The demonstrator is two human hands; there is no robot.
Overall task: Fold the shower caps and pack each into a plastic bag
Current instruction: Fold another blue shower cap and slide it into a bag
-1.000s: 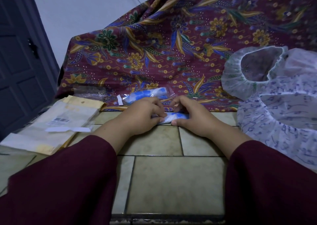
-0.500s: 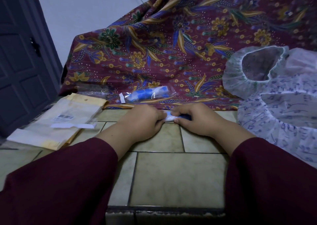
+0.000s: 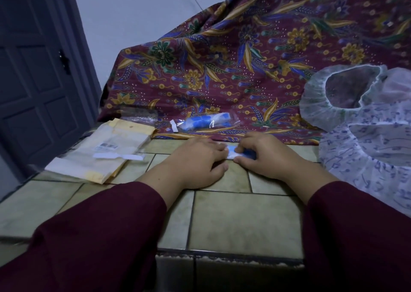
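Shower cap, blue-and-white, folded down small, is lying on the tiled surface right at the edge of the batik cloth. Both hands are pressing on it: left hand is lying palm-down, fingers curled over its left end; right hand is pinching the right part, thumb below and fingertips on top. Already-packed cap in a plastic bag is sitting just behind on the cloth. Unfolded caps are piling up at right. Paper envelopes are lying at left, clear of the hands.
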